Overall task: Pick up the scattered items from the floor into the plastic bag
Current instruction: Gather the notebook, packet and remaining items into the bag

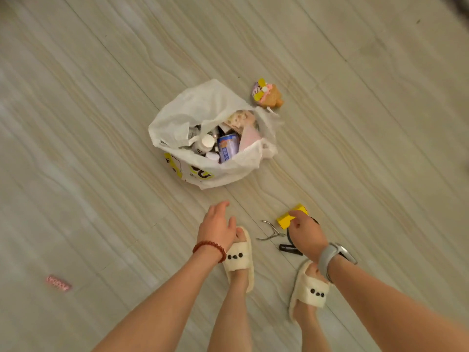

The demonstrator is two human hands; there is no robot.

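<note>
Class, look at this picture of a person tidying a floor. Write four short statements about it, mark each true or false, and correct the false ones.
1. The right hand grips a yellow box. True.
2. The plastic bag is tied shut. False: it lies open, showing items inside.
3. The left hand holds metal nippers. False: it holds nothing; the nippers lie on the floor.
4. A pink hair clip lies on the floor, far from the bag. True.

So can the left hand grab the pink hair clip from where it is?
Probably not without stepping or leaning over. The left hand hangs open near the plastic bag, and the pink hair clip lies far off to the left, with only bare floor between them.
</note>
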